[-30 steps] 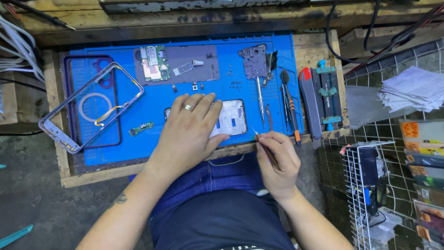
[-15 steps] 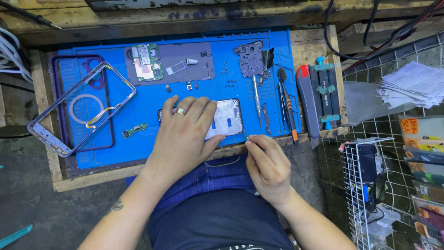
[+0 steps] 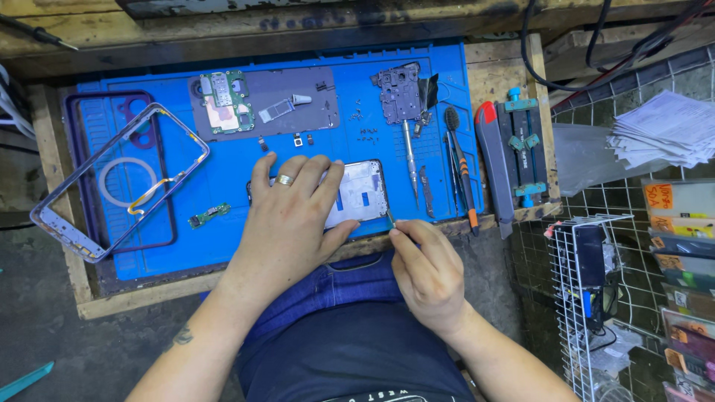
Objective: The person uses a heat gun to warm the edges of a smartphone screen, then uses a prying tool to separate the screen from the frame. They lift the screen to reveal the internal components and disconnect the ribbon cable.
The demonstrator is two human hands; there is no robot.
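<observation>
Phone body: an opened phone [image 3: 361,192] lies flat near the front edge of the blue mat [image 3: 223,238], largely covered by a hand.
Left hand: the left hand [image 3: 287,223] lies palm down on the phone, fingers spread and flat, thumb at the phone's near edge; a ring sits on one finger. It presses, it does not grasp.
Right hand: the right hand [image 3: 426,272] is closed to a pinch at the phone's lower right corner, holding a small thin tool [image 3: 389,218] whose tip touches that corner. The kind of tool cannot be told.
Beside the phone, right: a screwdriver [image 3: 410,156], tweezers [image 3: 426,191] and a brush [image 3: 459,167] lie side by side on the mat.
Far edge of mat: a grey back cover [image 3: 290,112] carries a green circuit board [image 3: 223,100]; a dark inner plate [image 3: 398,93] lies to its right.
Left of mat: a phone frame [image 3: 112,186] lies tilted, overhanging the mat's edge; a small green board [image 3: 208,216] lies between frame and hand.
Off the mat, right: a clamp jig [image 3: 525,145] rests on the wooden bench [image 3: 491,74].
</observation>
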